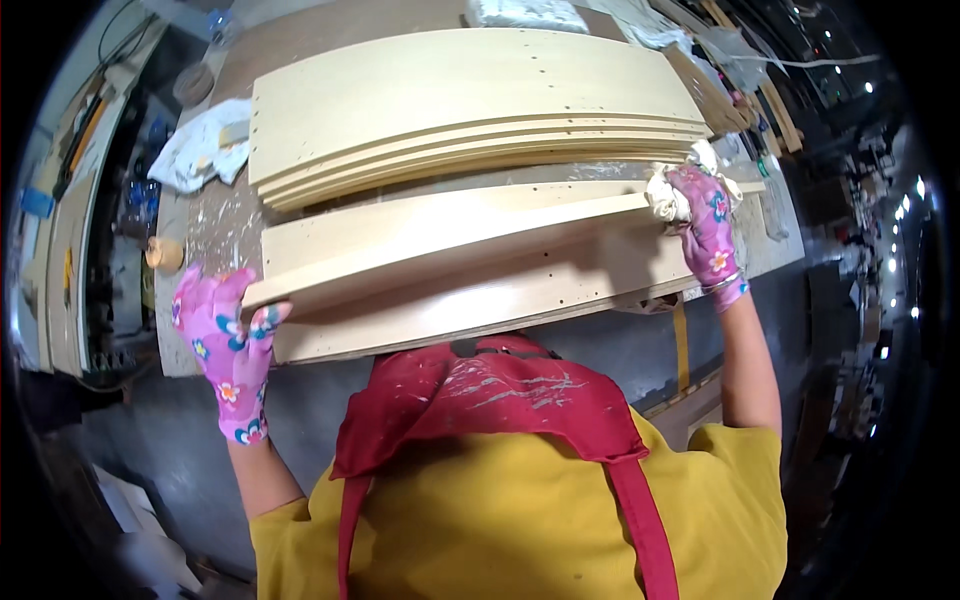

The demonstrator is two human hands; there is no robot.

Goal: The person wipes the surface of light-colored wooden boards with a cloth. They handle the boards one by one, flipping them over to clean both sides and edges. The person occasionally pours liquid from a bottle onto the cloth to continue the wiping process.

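A long pale wooden board (450, 243) stands tilted on its long edge, its narrow upper edge toward me. Beneath it a second pale board (440, 318) lies flat along the near side of the table, with small holes drilled in it. My left hand (225, 340), in a pink flowered glove, grips the tilted board's left end between thumb and fingers. Near the right end, my right hand (708, 222), gloved alike, is closed round a bunched cream cloth (670, 198) pressed to the upper edge. The palm hides part of the cloth.
Behind lies a stack of several pale drilled boards (470, 85). A white cloth (205, 145) and a tape roll (193, 85) rest at the table's left, near an orange-tan round item (164, 254). A wrapped white package (528, 14) sits at the far edge. Shelving (75, 220) stands left.
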